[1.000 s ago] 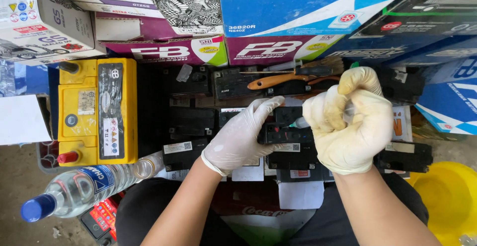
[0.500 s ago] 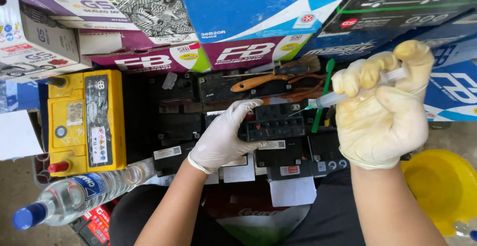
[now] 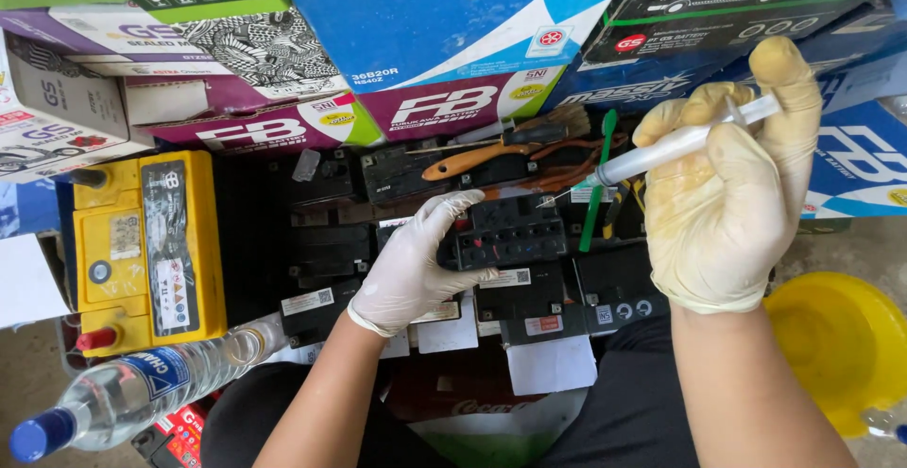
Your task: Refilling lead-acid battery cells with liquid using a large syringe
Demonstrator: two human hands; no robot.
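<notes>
My left hand (image 3: 411,265), in a white glove, grips the left side of a small black battery (image 3: 510,234) with a row of open cell holes on top. My right hand (image 3: 723,185), in a yellowed glove, holds a clear syringe (image 3: 661,152), thumb on the plunger. The needle tip points left and hangs just above the battery's far right corner. Several other small black batteries (image 3: 326,246) lie packed around it.
A yellow battery (image 3: 146,251) stands at the left, a clear water bottle with a blue cap (image 3: 123,397) below it. A wooden-handled brush (image 3: 501,147) and green stick (image 3: 597,180) lie behind. Stacked battery cartons (image 3: 453,24) fill the back; a yellow tub (image 3: 836,345) sits right.
My right hand has lifted the syringe off the battery's cell holes and drawn it up and to the right. My left hand stays on the battery.
</notes>
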